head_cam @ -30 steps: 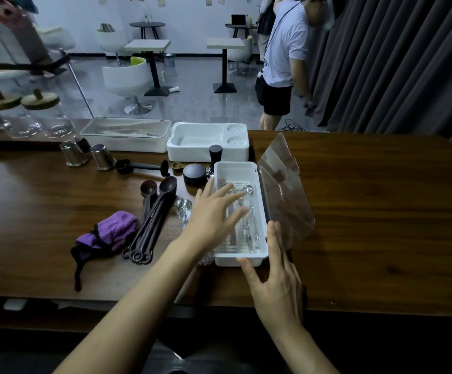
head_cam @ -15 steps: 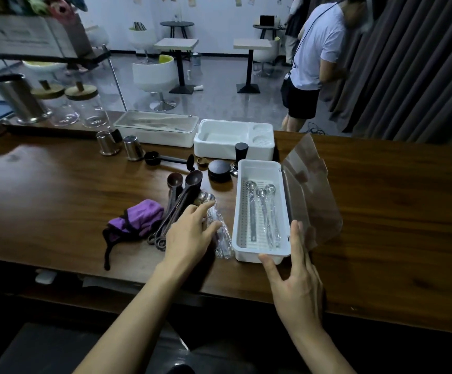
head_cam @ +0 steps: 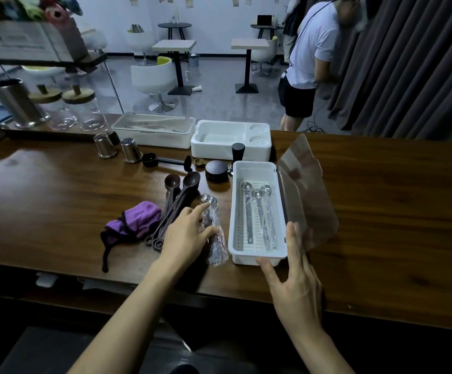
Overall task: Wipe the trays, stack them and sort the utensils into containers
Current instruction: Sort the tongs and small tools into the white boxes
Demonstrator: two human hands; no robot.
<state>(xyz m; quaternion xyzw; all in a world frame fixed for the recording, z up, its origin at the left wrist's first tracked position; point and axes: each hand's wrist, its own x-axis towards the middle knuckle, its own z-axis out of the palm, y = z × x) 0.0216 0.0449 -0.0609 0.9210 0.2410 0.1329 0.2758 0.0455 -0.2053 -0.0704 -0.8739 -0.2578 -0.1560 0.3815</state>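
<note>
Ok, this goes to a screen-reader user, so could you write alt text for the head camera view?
A person's left hand touches wrapped metal spoons on a wooden counter while the right hand steadies a white box holding three spoons, its clear lid open. Dark scoops and a purple cloth lie further left.

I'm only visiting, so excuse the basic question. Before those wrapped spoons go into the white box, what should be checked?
1. Lid out of the way: ok, it stands swung open on the right.
2. White box steadied: ok, the right hand touches its near corner.
3. Room inside: ok, three spoons lie right of centre and the left strip is bare.
4. Grip on the wrapped spoons: not ok, the left hand only rests on them.
5. Brown scoops clear of the path: ok, they lie left of the hands.
</note>
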